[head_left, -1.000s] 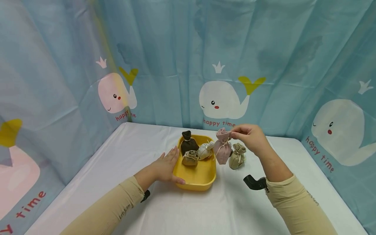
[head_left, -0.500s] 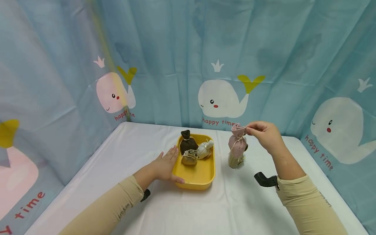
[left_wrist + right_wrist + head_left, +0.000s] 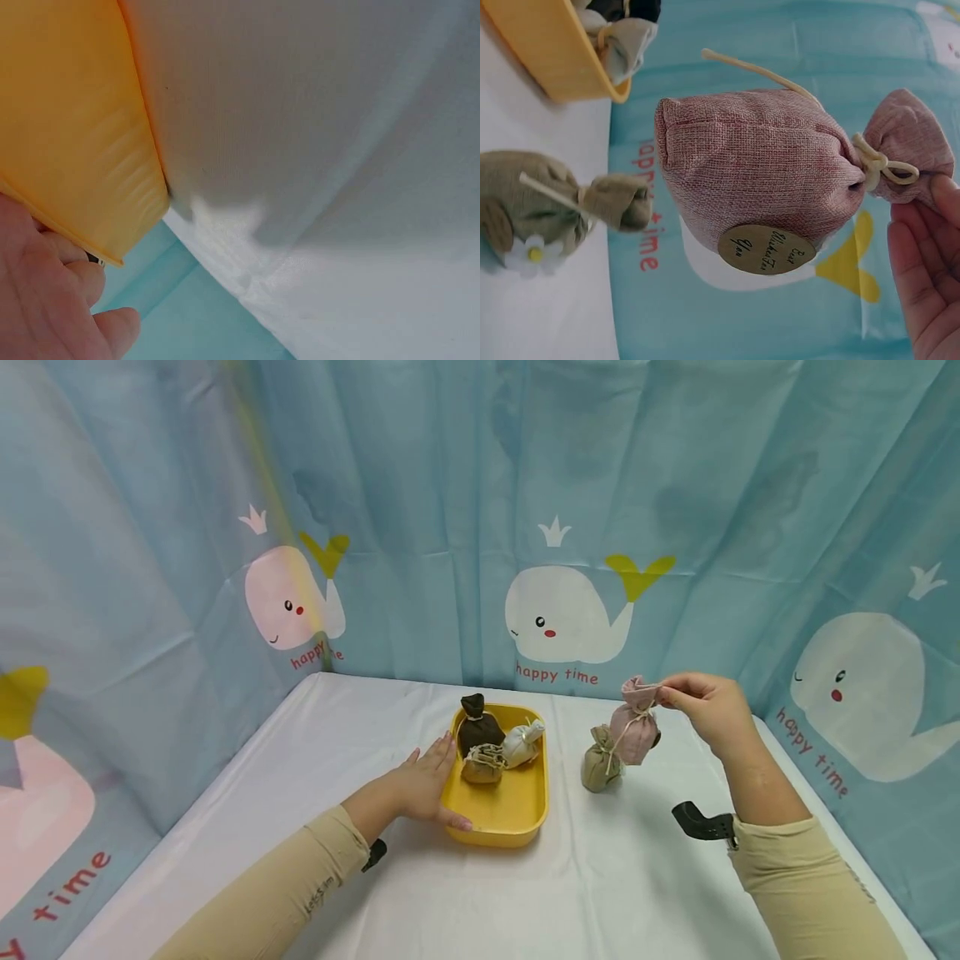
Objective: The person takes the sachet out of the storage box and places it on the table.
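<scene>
My right hand [image 3: 708,706] pinches the gathered top of a pink cloth drawstring pouch [image 3: 634,732] and holds it above the table. In the right wrist view the pouch [image 3: 757,169] shows a tied cream cord and a round lettered tag [image 3: 767,249]. An olive-green pouch [image 3: 601,768] stands on the table just left of it. My left hand [image 3: 423,785], fingers straight, rests against the left rim of a yellow tray [image 3: 498,814]. Inside the tray sit a dark brown pouch [image 3: 480,731], a white pouch [image 3: 521,745] and a tan pouch with cords [image 3: 483,764].
A white cloth covers the table [image 3: 600,877]. Blue curtains [image 3: 420,527] printed with whales hang behind and along both sides. A black wrist mount [image 3: 701,822] juts from the right sleeve.
My right hand has carried the pink pouch rightward, away from the yellow tray and past the olive-green pouch. The left hand stays at the tray's rim.
</scene>
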